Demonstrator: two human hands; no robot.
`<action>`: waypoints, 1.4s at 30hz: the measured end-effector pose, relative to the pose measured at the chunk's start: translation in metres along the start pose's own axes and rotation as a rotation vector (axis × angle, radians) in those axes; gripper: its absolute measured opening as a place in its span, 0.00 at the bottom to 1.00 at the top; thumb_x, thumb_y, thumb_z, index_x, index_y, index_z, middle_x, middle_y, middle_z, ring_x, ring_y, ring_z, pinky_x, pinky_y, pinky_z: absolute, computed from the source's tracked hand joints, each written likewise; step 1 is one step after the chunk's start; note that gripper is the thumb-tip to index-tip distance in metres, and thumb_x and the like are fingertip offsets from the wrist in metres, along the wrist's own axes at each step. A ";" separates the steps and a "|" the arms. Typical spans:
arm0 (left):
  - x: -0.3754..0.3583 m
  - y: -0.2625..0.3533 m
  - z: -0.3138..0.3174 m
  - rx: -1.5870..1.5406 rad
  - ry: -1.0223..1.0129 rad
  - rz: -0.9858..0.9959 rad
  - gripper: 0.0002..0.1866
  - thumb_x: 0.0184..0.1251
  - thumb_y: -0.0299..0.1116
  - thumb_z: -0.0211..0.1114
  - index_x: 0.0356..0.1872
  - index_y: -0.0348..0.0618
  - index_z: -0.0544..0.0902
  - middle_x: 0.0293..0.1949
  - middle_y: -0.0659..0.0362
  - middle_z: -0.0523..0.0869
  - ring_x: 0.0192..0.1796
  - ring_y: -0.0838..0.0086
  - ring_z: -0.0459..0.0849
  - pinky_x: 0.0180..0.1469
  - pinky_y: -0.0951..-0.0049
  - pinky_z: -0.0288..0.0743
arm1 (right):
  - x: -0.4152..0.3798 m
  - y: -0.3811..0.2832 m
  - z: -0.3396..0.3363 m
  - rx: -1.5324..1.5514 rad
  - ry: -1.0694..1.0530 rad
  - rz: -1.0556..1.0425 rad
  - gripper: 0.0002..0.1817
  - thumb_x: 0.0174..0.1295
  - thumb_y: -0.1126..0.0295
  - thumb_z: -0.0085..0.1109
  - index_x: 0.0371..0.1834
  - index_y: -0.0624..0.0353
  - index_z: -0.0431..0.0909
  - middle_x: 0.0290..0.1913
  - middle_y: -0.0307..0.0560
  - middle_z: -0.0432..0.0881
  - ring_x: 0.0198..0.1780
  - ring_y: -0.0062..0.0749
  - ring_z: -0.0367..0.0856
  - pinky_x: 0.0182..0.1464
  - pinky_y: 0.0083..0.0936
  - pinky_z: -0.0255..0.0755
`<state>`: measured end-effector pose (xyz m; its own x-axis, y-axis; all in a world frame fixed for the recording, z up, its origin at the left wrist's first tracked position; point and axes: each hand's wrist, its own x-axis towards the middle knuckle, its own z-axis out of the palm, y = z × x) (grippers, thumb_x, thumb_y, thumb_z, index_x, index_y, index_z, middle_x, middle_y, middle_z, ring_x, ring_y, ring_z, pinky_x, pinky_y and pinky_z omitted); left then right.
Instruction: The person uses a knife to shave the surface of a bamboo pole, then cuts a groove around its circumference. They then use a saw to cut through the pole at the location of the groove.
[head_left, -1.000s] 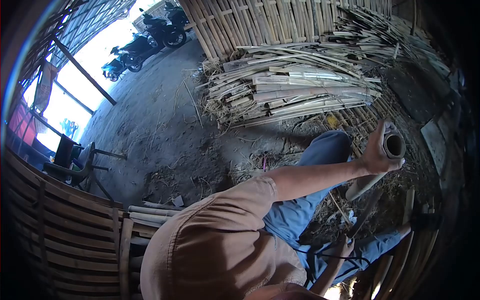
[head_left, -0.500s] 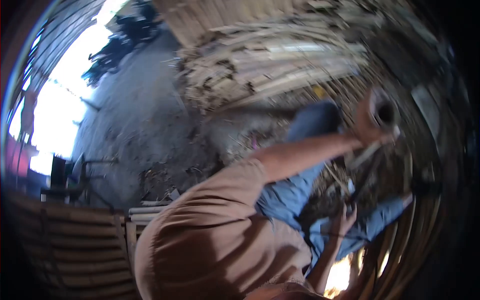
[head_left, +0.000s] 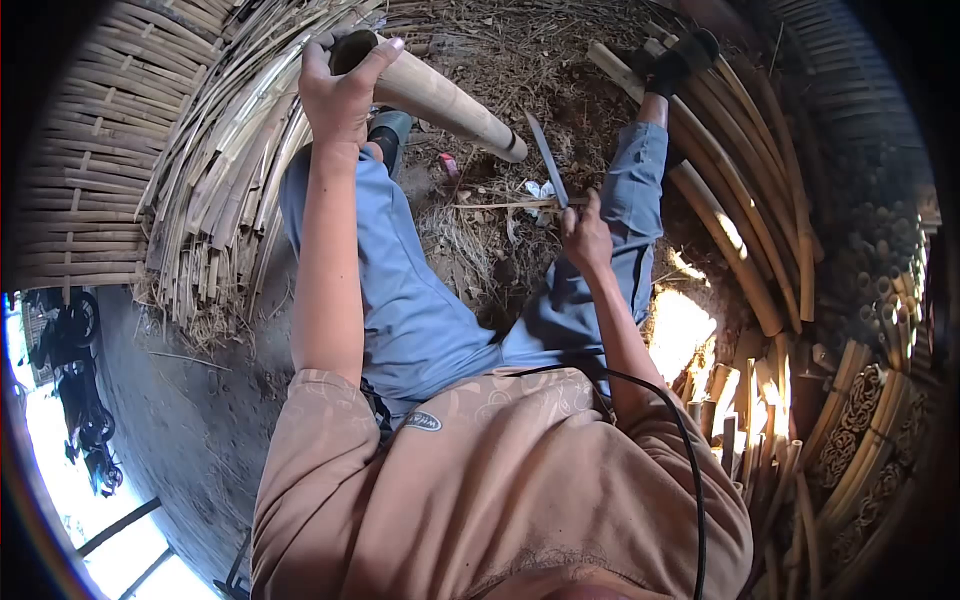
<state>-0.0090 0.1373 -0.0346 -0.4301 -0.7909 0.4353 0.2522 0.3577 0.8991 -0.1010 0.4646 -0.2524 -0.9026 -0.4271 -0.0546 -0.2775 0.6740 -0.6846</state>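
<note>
My left hand [head_left: 340, 95] grips the upper, open end of a thick bamboo tube [head_left: 445, 95], with the thumb along its rim. The tube slants down to the right, and its far end is near the blade of a knife [head_left: 545, 155]. My right hand [head_left: 587, 232] is closed round the knife's handle, in front of my right knee. The blade points up and away, apart from the tube. A thin strip [head_left: 500, 206] lies on the ground just left of my right hand.
Split bamboo strips [head_left: 235, 150] are piled at the left, beside a woven bamboo panel [head_left: 75, 180]. Long bamboo poles [head_left: 725, 215] lie at the right. Upright bamboo pieces and coiled bundles [head_left: 850, 430] stand at the lower right. A motorbike [head_left: 80, 380] is at the far left.
The view has swung round and is sharper now. My left hand still holds the tube, which appears at the upper left instead of the right. The knife in my right hand shows clearly.
</note>
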 end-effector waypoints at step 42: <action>-0.009 0.013 0.023 0.152 -0.087 0.550 0.36 0.49 0.26 0.84 0.54 0.32 0.67 0.48 0.48 0.83 0.48 0.70 0.86 0.54 0.71 0.83 | -0.067 -0.075 0.006 0.675 -0.177 0.047 0.17 0.60 0.64 0.75 0.41 0.66 0.82 0.24 0.52 0.84 0.25 0.32 0.83 0.34 0.32 0.78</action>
<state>-0.0220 0.1606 -0.0262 -0.3427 -0.4270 0.8368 0.3344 0.7770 0.5334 -0.0181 0.4389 -0.2011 -0.8258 -0.5366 -0.1738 0.0777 0.1969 -0.9773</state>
